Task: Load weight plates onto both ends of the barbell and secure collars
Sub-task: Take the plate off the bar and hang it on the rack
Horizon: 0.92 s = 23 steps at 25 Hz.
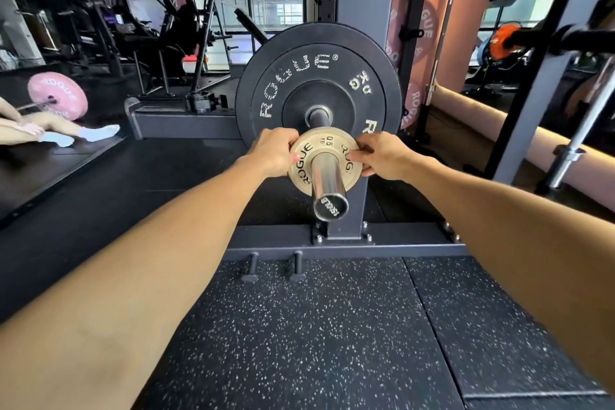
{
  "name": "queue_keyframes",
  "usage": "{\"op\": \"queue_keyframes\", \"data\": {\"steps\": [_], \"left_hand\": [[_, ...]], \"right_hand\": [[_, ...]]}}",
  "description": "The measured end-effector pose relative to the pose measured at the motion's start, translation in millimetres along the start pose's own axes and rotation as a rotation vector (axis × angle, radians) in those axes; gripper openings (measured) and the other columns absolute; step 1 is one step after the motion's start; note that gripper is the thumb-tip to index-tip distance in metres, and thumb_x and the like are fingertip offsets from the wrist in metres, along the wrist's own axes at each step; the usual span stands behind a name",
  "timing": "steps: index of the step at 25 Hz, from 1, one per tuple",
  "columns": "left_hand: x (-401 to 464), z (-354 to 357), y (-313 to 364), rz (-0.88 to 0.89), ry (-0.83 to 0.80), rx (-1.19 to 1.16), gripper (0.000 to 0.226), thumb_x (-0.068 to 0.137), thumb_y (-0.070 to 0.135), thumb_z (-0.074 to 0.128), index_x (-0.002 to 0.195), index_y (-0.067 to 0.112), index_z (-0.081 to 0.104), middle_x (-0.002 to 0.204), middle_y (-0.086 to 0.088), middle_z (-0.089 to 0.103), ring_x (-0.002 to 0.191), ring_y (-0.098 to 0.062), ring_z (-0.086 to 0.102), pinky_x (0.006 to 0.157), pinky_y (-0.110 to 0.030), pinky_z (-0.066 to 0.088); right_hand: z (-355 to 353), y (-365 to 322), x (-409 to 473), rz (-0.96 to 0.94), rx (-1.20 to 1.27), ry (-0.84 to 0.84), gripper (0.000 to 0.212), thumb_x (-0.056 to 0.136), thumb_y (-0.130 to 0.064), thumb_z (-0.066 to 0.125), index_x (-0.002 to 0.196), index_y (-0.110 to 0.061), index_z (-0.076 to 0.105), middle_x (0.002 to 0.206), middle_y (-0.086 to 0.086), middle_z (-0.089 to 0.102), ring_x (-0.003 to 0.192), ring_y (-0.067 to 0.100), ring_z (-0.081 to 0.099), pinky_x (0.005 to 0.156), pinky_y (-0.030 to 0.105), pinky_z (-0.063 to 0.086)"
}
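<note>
Both hands grip small silver plate (301, 160) on barbell sleeve (327, 183): left hand (274, 153) fingers curled on left rim, right hand (382, 156) on right rim. Black bumper plate (293, 83) just beyond.

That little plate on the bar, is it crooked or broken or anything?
Nothing looks broken. The small plate sits on the chrome sleeve, gripped at its rim by the left hand and right hand. It is not yet against the big black plate behind it. No collar shows on this sleeve.
</note>
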State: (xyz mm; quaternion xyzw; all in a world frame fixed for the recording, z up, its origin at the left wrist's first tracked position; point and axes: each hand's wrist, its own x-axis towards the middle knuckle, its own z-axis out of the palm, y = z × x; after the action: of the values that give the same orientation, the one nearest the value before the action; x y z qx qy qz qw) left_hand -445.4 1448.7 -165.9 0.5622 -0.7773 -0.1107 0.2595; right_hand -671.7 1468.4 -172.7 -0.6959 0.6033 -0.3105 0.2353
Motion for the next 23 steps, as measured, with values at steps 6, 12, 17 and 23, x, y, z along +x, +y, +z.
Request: {"op": "queue_keyframes", "data": {"steps": [6, 12, 17, 23], "left_hand": [[-76.5, -16.0, 20.4, 0.036, -0.022, -0.001, 0.003, 0.091, 0.013, 0.067, 0.091, 0.013, 0.064, 0.093, -0.008, 0.065, 0.088, -0.031, 0.068, 0.081, -0.048, 0.058], [-136.6, -24.0, 30.9, 0.045, -0.043, -0.041, 0.007, 0.09, 0.012, 0.069, 0.097, 0.011, 0.068, 0.093, -0.008, 0.067, 0.086, -0.028, 0.069, 0.076, -0.045, 0.06], [-155.5, -47.2, 44.7, 0.071, -0.017, -0.043, 0.004, 0.09, 0.012, 0.069, 0.092, 0.01, 0.067, 0.09, -0.008, 0.067, 0.082, -0.027, 0.071, 0.074, -0.044, 0.061], [-141.0, -88.5, 56.2, 0.076, 0.0, -0.09, 0.008, 0.09, 0.01, 0.069, 0.097, 0.006, 0.068, 0.093, -0.01, 0.07, 0.08, -0.021, 0.072, 0.067, -0.035, 0.063]], "right_hand": [[3.6, -20.3, -84.9, 0.005, 0.004, 0.003, 0.021, 0.095, -0.015, 0.062, 0.108, 0.001, 0.064, 0.106, 0.018, 0.07, 0.095, 0.032, 0.07, 0.083, 0.043, 0.06], [6.0, -33.8, -145.1, -0.01, -0.007, -0.028, 0.017, 0.095, -0.011, 0.061, 0.106, 0.002, 0.063, 0.098, 0.019, 0.07, 0.082, 0.028, 0.068, 0.084, 0.047, 0.059], [-2.6, -50.7, -170.3, -0.036, 0.023, 0.003, 0.019, 0.095, -0.009, 0.061, 0.107, 0.006, 0.062, 0.1, 0.023, 0.07, 0.08, 0.025, 0.068, 0.084, 0.046, 0.059], [-29.2, -79.9, -151.2, -0.085, 0.086, -0.004, 0.02, 0.094, -0.01, 0.062, 0.108, 0.005, 0.062, 0.101, 0.02, 0.071, 0.081, 0.024, 0.07, 0.081, 0.04, 0.06]]}}
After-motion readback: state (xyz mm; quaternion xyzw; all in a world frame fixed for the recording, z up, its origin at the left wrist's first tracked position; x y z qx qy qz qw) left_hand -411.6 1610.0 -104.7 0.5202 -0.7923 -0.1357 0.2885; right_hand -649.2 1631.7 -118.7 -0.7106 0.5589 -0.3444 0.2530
